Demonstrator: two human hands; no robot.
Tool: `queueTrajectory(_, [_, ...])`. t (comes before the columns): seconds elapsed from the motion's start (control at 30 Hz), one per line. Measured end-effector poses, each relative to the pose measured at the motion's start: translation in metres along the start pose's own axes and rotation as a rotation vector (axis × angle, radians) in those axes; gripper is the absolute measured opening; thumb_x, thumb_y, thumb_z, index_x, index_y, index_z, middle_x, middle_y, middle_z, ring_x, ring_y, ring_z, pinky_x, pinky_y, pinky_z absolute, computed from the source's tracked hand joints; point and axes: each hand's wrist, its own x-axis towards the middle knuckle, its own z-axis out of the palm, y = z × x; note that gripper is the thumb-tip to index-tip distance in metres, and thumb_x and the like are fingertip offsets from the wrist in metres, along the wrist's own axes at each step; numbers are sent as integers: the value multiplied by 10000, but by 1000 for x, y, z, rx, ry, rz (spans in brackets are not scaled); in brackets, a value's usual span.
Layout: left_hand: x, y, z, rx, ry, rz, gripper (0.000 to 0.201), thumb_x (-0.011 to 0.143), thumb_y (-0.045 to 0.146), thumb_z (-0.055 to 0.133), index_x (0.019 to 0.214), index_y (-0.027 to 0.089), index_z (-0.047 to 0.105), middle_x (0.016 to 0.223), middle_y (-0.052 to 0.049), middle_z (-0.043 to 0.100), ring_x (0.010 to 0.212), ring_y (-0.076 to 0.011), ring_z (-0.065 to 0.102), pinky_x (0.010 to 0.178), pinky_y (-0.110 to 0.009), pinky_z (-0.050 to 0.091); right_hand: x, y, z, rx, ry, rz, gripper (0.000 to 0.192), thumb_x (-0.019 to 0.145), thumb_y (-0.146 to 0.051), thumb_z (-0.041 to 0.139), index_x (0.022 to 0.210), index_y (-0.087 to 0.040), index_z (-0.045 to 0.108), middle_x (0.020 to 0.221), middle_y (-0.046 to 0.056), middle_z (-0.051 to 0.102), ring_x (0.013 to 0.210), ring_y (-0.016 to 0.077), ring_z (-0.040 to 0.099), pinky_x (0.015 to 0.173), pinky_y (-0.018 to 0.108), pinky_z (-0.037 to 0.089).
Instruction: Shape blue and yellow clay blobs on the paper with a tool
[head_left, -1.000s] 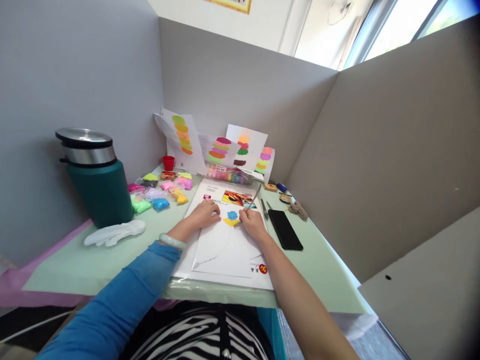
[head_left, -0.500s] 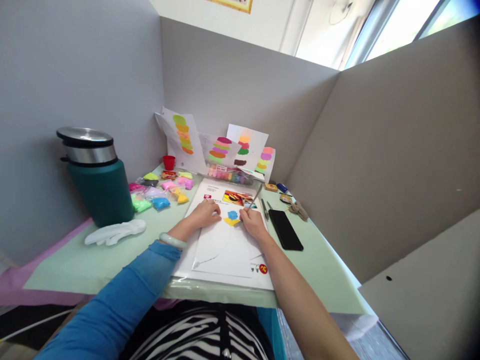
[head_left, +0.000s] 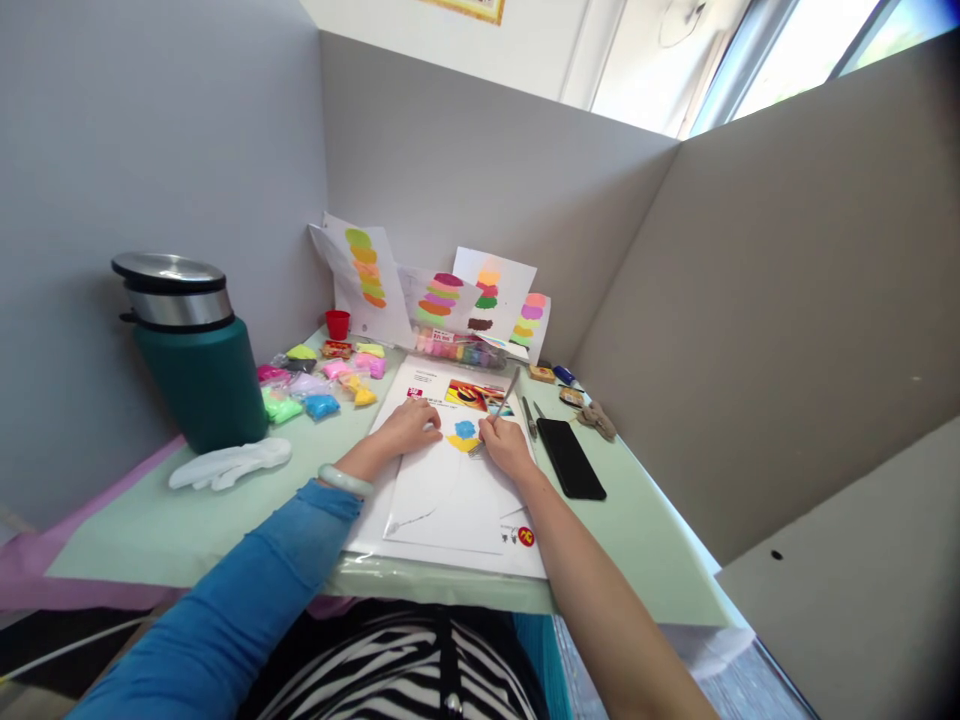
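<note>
Judging by the setup, clay is being spread onto the sheet [head_left: 450, 490] with a thin metal tool [head_left: 501, 400]. To do it well: keep the sheet pinned flat, work the tool tip in short strokes, keep colours inside their outlines.

Sheet lies on the green table [head_left: 187, 520], straight ahead of the person. Left hand [head_left: 409, 425] rests flat on its upper left, fingers loosely curled, holding nothing, just pressing down. Right hand [head_left: 506, 447] is pinched tight round the tool, pen-style, tip at the blue clay [head_left: 466, 429] and yellow clay [head_left: 461, 443] patches between the hands. Phone [head_left: 570, 458] lies just right of the sheet.
</note>
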Motion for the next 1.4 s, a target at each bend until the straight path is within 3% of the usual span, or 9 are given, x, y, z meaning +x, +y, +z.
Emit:
queueTrajectory(0.37, [0, -1, 0, -4, 6, 0, 188, 725, 331, 589, 830, 195, 667, 929, -70, 617, 952, -232, 540, 881, -344, 396, 1, 9, -1, 108, -6, -2, 338, 840, -331, 366, 592, -184, 542, 616, 6, 593, 638, 129, 534, 631, 218, 335])
queueTrajectory(1.4, [-1, 2, -2, -13, -10, -3, 191, 729, 330, 584, 835, 193, 665, 929, -72, 612, 955, -230, 537, 888, -340, 390, 2, 6, 0, -29, 47, 27, 351, 865, -341, 355, 636, -181, 568, 628, 30, 613, 647, 144, 556, 622, 218, 340])
